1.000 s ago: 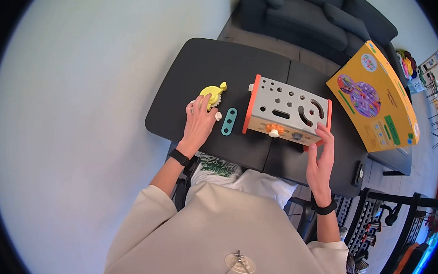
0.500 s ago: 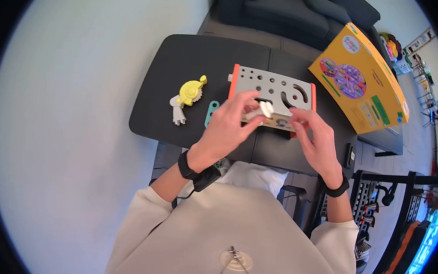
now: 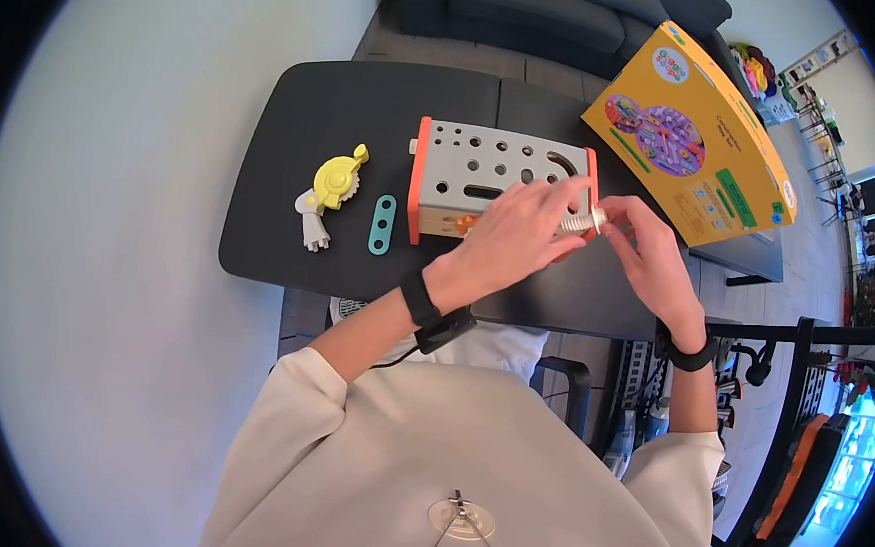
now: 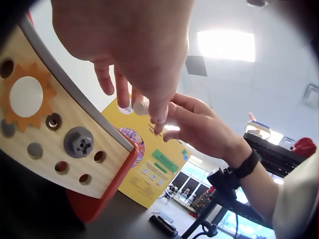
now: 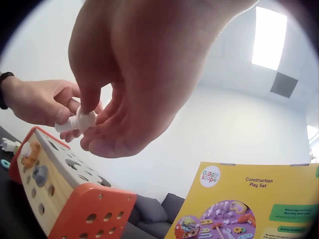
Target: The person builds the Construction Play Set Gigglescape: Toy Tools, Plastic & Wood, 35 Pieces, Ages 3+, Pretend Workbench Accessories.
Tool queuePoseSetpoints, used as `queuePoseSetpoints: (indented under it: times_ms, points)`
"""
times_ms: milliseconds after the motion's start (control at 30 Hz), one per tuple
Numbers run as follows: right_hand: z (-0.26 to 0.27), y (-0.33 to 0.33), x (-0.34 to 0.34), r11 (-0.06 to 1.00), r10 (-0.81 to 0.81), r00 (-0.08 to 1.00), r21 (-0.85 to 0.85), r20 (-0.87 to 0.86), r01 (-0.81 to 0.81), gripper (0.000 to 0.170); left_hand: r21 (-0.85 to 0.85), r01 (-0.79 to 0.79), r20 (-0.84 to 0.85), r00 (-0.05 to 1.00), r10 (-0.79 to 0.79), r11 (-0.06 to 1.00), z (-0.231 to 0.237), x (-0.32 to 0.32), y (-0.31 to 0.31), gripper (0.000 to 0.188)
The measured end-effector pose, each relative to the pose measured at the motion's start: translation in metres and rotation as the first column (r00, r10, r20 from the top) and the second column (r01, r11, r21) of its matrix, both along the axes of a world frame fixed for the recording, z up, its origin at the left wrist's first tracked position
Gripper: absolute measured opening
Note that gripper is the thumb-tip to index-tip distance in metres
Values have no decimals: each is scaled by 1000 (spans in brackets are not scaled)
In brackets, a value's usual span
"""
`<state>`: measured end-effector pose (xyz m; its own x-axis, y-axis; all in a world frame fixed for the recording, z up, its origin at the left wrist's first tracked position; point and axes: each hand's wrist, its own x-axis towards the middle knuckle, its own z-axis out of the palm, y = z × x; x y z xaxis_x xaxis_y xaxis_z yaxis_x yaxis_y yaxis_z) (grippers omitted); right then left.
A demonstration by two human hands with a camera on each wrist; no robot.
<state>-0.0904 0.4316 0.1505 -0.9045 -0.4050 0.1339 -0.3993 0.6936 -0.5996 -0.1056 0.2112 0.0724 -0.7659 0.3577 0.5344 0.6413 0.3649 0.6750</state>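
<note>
A white toy bolt with a threaded shaft is held between both hands above the right end of the toy workbench box. My left hand grips the shaft between thumb and fingers. At the other end, the fingers and thumb of my right hand pinch the bolt's head, as the right wrist view shows. The box has a grey top with holes and slots, and red-orange end panels. On its wooden front, an orange gear with a white centre sits beside a grey bolt.
Left of the box lie a teal strip with holes and a yellow-and-white toy piece with a toothed edge. A large yellow carton stands at the table's right. Behind the dark table is a grey sofa.
My left hand has left the yellow piece and carried the white bolt rightward over the box. My right hand has come off the box's corner and taken the bolt's head.
</note>
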Motion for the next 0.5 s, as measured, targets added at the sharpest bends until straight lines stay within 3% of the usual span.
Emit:
queuePoseSetpoints:
  times_ms: [133, 500]
  points:
    - [1, 5, -12, 990, 34, 992, 139, -122, -17, 20, -90, -40, -11, 999, 39, 995, -5, -14, -14, 49]
    - [0, -1, -32, 938, 89, 977, 346, -192, -18, 20, -167, 13, 2, 1000, -13, 986, -13, -25, -6, 21]
